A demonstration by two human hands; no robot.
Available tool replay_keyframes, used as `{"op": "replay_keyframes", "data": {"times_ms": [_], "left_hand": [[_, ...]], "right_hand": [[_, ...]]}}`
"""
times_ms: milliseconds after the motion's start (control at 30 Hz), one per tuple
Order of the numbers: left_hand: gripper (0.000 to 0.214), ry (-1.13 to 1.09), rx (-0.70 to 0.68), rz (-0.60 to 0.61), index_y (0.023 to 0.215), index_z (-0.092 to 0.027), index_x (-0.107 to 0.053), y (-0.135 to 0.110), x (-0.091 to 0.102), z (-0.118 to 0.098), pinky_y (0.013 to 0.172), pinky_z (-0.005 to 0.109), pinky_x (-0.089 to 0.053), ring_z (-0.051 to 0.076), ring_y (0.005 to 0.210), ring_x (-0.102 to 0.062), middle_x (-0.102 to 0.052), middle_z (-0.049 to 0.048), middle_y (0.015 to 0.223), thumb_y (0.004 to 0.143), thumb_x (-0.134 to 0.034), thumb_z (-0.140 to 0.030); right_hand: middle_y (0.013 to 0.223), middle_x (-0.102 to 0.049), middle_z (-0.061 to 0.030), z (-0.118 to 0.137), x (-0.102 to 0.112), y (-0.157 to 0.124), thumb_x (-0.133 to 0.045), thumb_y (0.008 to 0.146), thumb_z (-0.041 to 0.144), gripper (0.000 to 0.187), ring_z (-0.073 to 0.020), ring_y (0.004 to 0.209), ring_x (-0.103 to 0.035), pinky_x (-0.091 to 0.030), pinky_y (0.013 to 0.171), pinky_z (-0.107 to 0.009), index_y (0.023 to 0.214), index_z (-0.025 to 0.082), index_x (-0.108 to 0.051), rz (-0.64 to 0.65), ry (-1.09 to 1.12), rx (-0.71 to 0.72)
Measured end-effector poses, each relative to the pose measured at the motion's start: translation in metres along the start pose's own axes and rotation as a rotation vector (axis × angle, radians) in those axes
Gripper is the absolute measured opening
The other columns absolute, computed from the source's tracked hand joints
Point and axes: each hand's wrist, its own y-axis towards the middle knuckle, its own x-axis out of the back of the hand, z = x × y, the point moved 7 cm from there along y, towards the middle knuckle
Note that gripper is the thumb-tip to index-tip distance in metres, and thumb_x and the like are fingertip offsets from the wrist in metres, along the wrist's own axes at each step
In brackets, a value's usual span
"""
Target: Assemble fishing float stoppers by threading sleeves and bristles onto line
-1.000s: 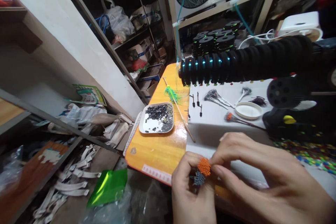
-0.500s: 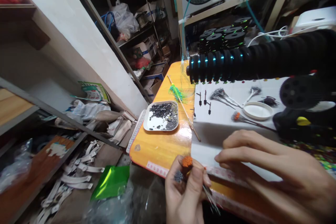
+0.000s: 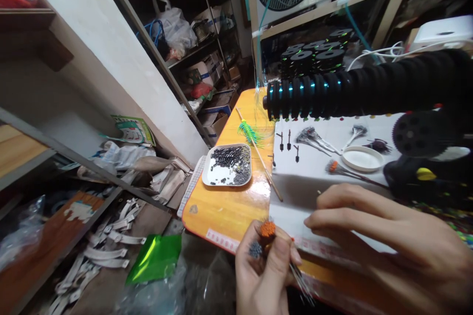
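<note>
My left hand (image 3: 264, 270) is closed round a bundle of thin pins (image 3: 263, 238) with orange and grey-blue heads, held just off the front edge of the orange table (image 3: 229, 206). The pins' wire ends stick out below my fingers. My right hand (image 3: 384, 241) hovers to the right over the white sheet (image 3: 310, 177), fingers curled together, with nothing visible in them. A small piece lies on the sheet just beyond its fingertips.
A white tray of small black parts (image 3: 227, 166) sits on the table, with a wooden stick (image 3: 260, 157) and green threads beside it. A row of black spools (image 3: 332, 91) spans the table above the sheet. A white lid (image 3: 362, 158) and more pin bundles lie there. Cluttered shelves stand on the left.
My right hand has let go of the orange-headed bundle and drawn back to the right over the sheet. My left hand keeps the bundle, now lower and upright.
</note>
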Motion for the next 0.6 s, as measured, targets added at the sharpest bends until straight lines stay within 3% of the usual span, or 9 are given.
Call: {"op": "replay_keyframes", "data": {"times_ms": [67,200,367,500,600], "left_hand": [[0.033,0.007,-0.004,0.001,0.069,-0.013,-0.072,0.0003,0.0001,-0.0003,0.048,0.014,-0.025,0.003,0.05,-0.044,-0.062,0.0008,0.062,0.076,-0.094,-0.036],[0.034,0.01,-0.008,0.004,0.068,-0.013,-0.072,0.0009,0.0009,0.0,0.049,0.014,-0.027,0.004,0.052,-0.045,-0.063,0.001,0.062,0.076,-0.094,-0.038],[0.035,0.031,-0.008,0.004,0.067,-0.013,-0.071,0.001,0.0022,0.0002,0.049,0.014,-0.027,0.003,0.051,-0.044,-0.063,0.0009,0.062,0.076,-0.094,-0.038],[0.035,0.054,-0.021,-0.016,0.067,-0.015,-0.071,-0.0001,0.0037,0.0037,0.048,0.013,-0.03,0.004,0.05,-0.044,-0.062,-0.0008,0.06,0.076,-0.093,-0.041],[0.033,0.127,-0.054,-0.088,0.076,-0.017,-0.074,-0.0023,0.0071,0.0088,0.054,0.013,-0.04,0.005,0.056,-0.053,-0.065,-0.0015,0.063,0.076,-0.093,-0.044]], "right_hand": [[0.099,-0.066,-0.0047,0.0008,0.0009,0.0007,-0.047,0.108,0.034,0.017,-0.016,0.085,-0.071,-0.057,0.067,-0.017,0.11,0.031,-0.064,-0.017,0.007,0.0],[0.095,-0.064,-0.0036,0.0029,0.004,0.0021,-0.062,0.101,0.041,0.011,-0.016,0.075,-0.071,-0.056,0.06,-0.018,0.104,0.03,-0.065,-0.054,0.042,-0.024],[0.099,-0.066,-0.0057,0.0042,0.0035,0.0015,-0.052,0.104,0.032,0.014,-0.0177,0.085,-0.073,-0.058,0.064,-0.017,0.107,0.031,-0.065,-0.023,-0.006,-0.003],[0.094,-0.065,-0.0024,0.0031,0.0026,0.002,-0.068,0.097,0.038,0.008,-0.0142,0.074,-0.071,-0.056,0.06,-0.015,0.102,0.031,-0.068,-0.049,0.096,-0.058],[0.093,-0.067,-0.0025,0.0058,-0.0028,0.0019,-0.072,0.095,0.031,0.012,-0.0152,0.076,-0.07,-0.057,0.061,-0.018,0.107,0.031,-0.071,0.002,0.187,-0.05]]}}
